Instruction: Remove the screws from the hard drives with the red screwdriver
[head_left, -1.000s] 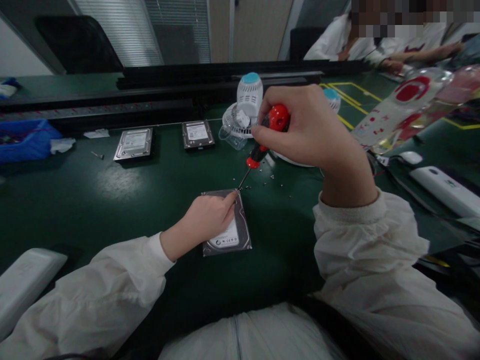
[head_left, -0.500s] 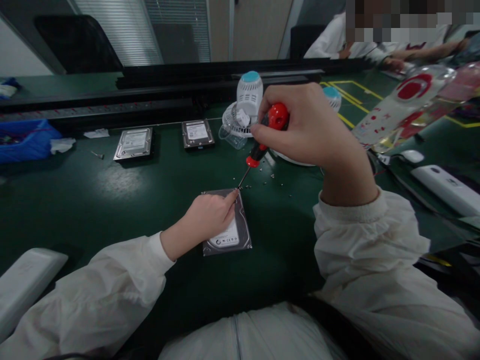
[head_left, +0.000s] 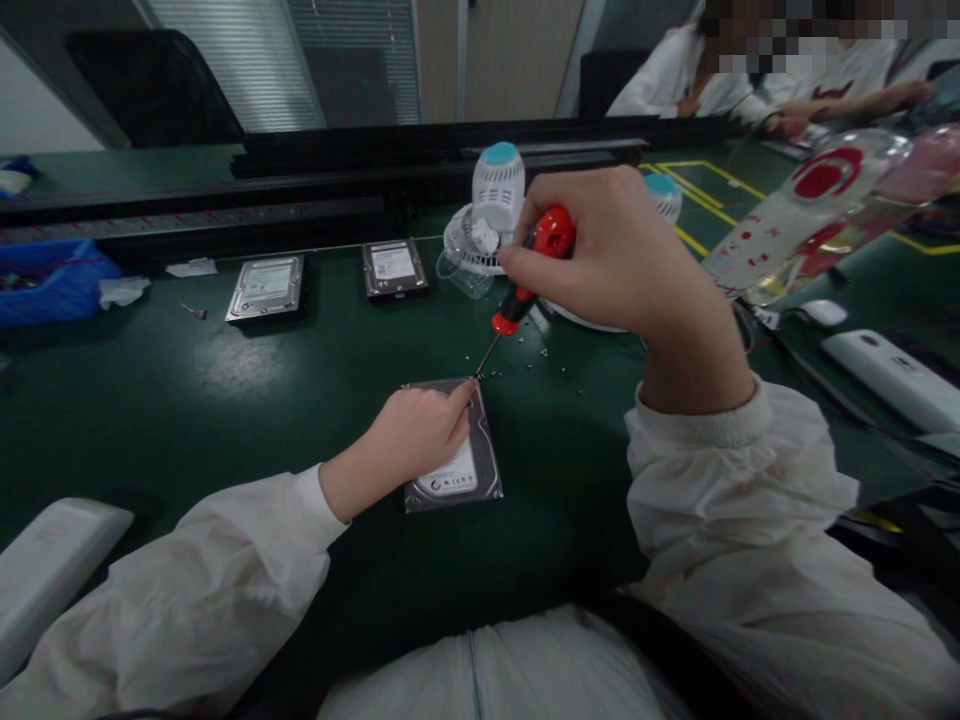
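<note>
Tilted screwdriver (head_left: 516, 304) at flat hard drive (head_left: 483, 452)

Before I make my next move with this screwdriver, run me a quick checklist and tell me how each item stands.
1. Right hand gripping the screwdriver: ok.
2. Left hand on the hard drive: ok.
3. Tip at the drive's far right corner: ok.
4. Tip seated in a screw: cannot tell, too small to see.
5. Left fingers well clear of the tip: not ok, one is right beside it.
6. Loose screws gathered: not ok, scattered.
</note>
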